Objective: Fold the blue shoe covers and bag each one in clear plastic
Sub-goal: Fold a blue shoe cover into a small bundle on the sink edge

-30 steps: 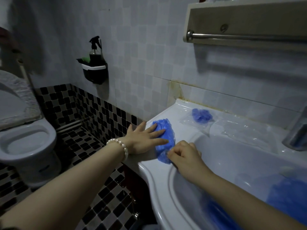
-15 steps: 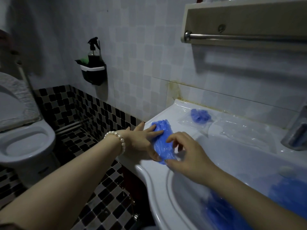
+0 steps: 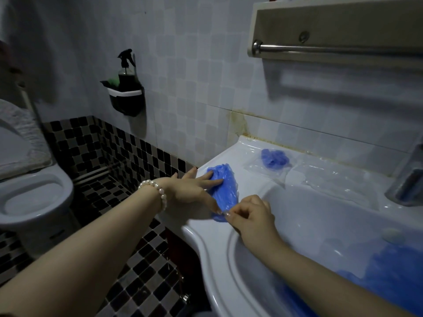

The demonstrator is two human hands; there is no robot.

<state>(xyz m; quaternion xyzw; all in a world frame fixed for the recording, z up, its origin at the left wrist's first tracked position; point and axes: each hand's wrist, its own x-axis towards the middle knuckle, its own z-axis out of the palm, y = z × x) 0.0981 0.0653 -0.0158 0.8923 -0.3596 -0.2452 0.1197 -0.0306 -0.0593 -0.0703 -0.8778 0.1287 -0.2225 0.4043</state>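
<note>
A blue shoe cover (image 3: 225, 191) lies flattened on the left rim of the white sink (image 3: 199, 234). My left hand (image 3: 194, 187), with a pearl bracelet at the wrist, presses on the cover's far end with straight fingers. My right hand (image 3: 251, 213) pinches the cover's near end between thumb and fingertips. Behind them, a bagged blue shoe cover (image 3: 274, 157) lies in clear plastic on the sink's back ledge. More clear plastic bags (image 3: 338, 179) lie beside it. A heap of blue shoe covers (image 3: 393, 275) fills the basin at the lower right.
A metal tap (image 3: 407, 181) stands at the right edge. A towel rail (image 3: 332, 48) hangs under a shelf above the sink. A black wall caddy with a spray bottle (image 3: 126, 88) is on the tiled wall. A toilet (image 3: 29, 195) stands at the left over checkered floor.
My right hand has dropped back to the cover's near end and pinches it. The cover, lifted and bunched half a second ago, now lies flat under my left fingers.
</note>
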